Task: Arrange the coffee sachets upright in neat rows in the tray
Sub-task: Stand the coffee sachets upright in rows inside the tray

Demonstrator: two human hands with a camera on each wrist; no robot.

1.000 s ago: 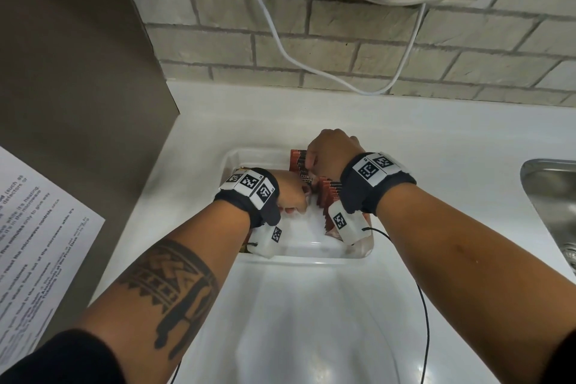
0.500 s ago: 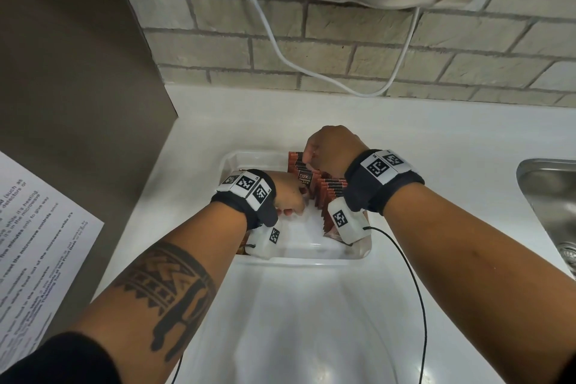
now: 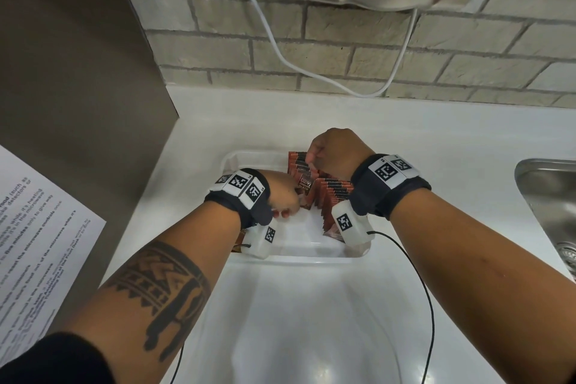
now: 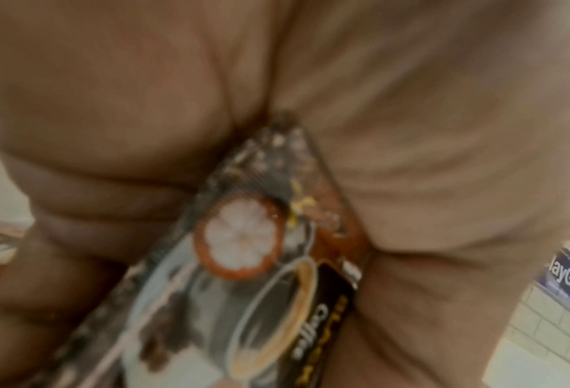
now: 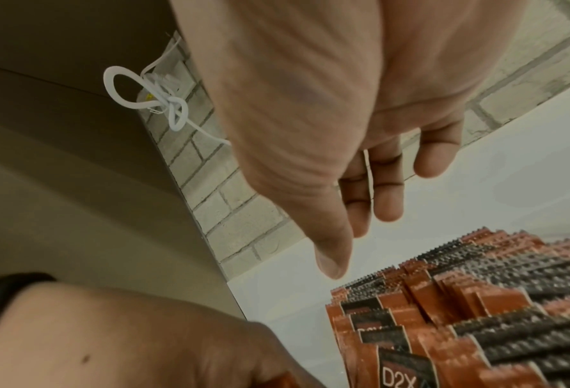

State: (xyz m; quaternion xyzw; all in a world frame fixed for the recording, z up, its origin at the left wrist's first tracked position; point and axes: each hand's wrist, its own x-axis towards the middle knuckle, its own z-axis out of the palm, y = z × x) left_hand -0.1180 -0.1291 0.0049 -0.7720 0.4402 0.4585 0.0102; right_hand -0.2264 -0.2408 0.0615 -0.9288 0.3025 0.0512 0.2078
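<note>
A: Standing upright in the clear plastic tray [image 3: 299, 256], the coffee sachets [image 3: 335, 193] are already forming rows along its far and right side; you are looking at red-and-black packs with serrated tops packed close together.

B: And the one you are gripping?

A: Your left hand [image 3: 282, 193] is pinching a single sachet [image 4: 260, 275] between thumb and fingers, holding it just beside the nearest row. It looks like you are slotting it in next.

B: What is your right hand [image 3: 335, 151] doing?

A: It is hovering over the far end of the rows, fingers loosely extended and holding nothing, thumb pointing down toward the sachet tops.

B: How far along are you?

A: Judging roughly, past halfway. The near-left part of the tray is showing bare floor, and something brown is peeking out under your left wrist, possibly more sachets waiting. The tray is sitting on the white counter [image 3: 436, 140], near the steel sink [image 3: 548, 196].
</note>
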